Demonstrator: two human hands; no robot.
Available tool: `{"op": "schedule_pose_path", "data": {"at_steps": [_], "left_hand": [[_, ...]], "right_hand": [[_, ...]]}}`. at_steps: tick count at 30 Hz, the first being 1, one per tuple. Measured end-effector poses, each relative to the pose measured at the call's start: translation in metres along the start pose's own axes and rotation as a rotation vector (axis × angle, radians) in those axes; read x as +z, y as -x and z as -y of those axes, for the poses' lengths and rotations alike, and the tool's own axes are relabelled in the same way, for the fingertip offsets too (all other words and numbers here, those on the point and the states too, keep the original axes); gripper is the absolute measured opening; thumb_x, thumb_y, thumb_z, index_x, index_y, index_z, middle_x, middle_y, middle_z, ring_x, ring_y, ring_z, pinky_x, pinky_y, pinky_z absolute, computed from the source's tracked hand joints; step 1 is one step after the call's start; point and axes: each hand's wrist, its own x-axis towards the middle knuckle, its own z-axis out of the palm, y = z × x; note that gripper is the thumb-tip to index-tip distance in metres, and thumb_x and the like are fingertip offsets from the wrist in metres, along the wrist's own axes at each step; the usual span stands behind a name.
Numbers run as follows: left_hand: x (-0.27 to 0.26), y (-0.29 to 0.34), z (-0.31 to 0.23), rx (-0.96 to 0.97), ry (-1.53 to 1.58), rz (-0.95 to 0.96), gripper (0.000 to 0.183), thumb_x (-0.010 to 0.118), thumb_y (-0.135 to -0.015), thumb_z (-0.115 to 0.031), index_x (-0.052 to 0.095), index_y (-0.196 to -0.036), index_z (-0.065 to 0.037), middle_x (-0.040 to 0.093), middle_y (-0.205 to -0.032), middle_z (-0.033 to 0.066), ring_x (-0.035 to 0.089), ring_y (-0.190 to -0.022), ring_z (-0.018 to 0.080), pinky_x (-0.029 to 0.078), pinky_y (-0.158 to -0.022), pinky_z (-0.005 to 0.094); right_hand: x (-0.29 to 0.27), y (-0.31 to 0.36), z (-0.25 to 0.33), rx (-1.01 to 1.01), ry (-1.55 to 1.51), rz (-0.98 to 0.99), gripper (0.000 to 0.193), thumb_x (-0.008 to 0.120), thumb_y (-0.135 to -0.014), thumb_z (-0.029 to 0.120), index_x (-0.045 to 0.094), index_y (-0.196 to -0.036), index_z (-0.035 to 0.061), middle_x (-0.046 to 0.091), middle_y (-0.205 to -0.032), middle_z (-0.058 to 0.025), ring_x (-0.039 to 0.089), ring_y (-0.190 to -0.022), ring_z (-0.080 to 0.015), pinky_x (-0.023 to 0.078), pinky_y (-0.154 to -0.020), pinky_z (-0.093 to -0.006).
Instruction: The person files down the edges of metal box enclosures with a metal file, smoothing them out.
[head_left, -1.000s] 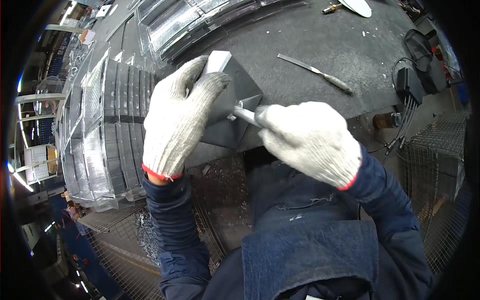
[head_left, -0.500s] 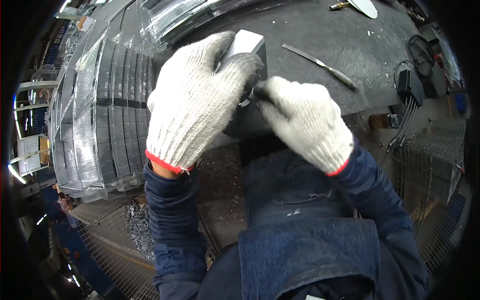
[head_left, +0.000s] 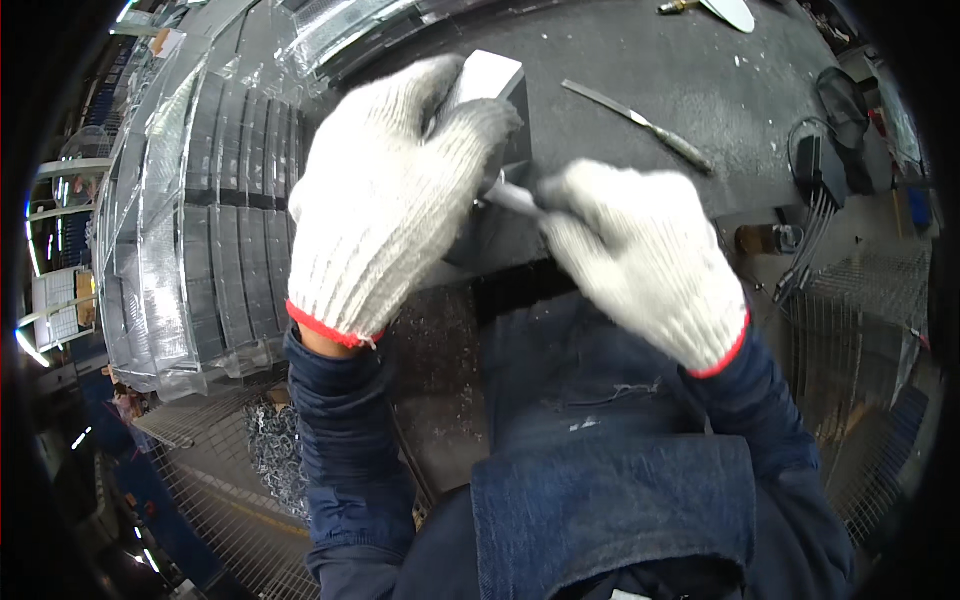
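Observation:
My left hand (head_left: 395, 200), in a white knit glove with a red cuff, grips a box-shaped piece (head_left: 492, 72). Its top end is pale and its visible side is dark grey; the glove covers much of it. To the right of it, my right hand (head_left: 635, 250), gloved the same way, is closed with thumb and fingers together. A narrow pale strip (head_left: 515, 197) runs from those fingertips to the piece by my left thumb. What the strip is made of, I cannot make out.
A narrow flat-bladed tool (head_left: 640, 120) lies on the dark worktable (head_left: 590, 50). Grey blocks wrapped in clear plastic (head_left: 230, 240) stand in rows at left. A black box with cables (head_left: 820, 170) is at the right edge, and wire-mesh baskets (head_left: 870, 300) are below it.
My right hand has moved right and slightly down, away from the piece. The pale strip between the hands now shows at greater length. My left hand has shifted only slightly.

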Motion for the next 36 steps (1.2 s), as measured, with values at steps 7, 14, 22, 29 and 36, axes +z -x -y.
{"op": "schedule_pose_path", "data": {"at_steps": [7,14,22,29,36], "left_hand": [[-0.006,-0.004,0.000,0.028,-0.043,0.038,0.056,0.077,-0.104,-0.037,0.077,-0.142,0.005,0.085,-0.122,0.0203,0.080,-0.108,0.0229,0.060,-0.099,0.0344],[-0.001,-0.005,-0.002,-0.008,-0.044,0.026,0.058,0.080,-0.102,-0.037,0.077,-0.143,0.004,0.084,-0.124,0.0201,0.079,-0.112,0.0234,0.059,-0.104,0.0353],[0.005,-0.006,0.022,0.173,-0.034,-0.178,0.042,0.081,-0.101,-0.031,0.083,-0.126,0.003,0.084,-0.112,0.0210,0.081,-0.104,0.0273,0.061,-0.095,0.0371],[0.024,-0.007,0.020,0.005,0.278,-0.361,0.053,0.088,-0.102,-0.028,0.076,-0.138,0.010,0.083,-0.126,0.0201,0.077,-0.119,0.0247,0.059,-0.108,0.0387],[0.023,-0.010,0.013,-0.198,0.352,-0.466,0.062,0.083,-0.106,-0.032,0.070,-0.148,0.011,0.079,-0.131,0.0218,0.076,-0.116,0.0229,0.060,-0.104,0.0366]], "right_hand": [[0.003,-0.001,-0.004,-0.009,-0.128,-0.010,0.013,0.076,-0.104,0.018,0.071,-0.108,0.0068,0.073,-0.080,-0.0168,0.076,-0.076,-0.0374,0.062,-0.073,-0.0455],[0.023,0.001,-0.007,-0.049,0.073,-0.085,0.015,0.075,-0.102,0.018,0.070,-0.112,0.0075,0.072,-0.081,-0.0144,0.076,-0.077,-0.0363,0.063,-0.074,-0.0485],[0.033,-0.018,-0.026,-0.163,-0.074,-0.288,0.010,0.073,-0.104,0.015,0.074,-0.110,0.0078,0.075,-0.084,-0.0166,0.079,-0.080,-0.0372,0.063,-0.074,-0.0478],[0.044,-0.015,-0.021,0.016,-0.425,-0.223,0.014,0.073,-0.104,0.010,0.075,-0.117,0.0050,0.078,-0.092,-0.0206,0.079,-0.084,-0.0409,0.064,-0.076,-0.0466],[0.050,-0.017,-0.013,0.248,-0.831,-0.219,0.016,0.070,-0.108,0.009,0.073,-0.120,-0.0023,0.078,-0.097,-0.0220,0.082,-0.084,-0.0339,0.064,-0.076,-0.0404]]}}
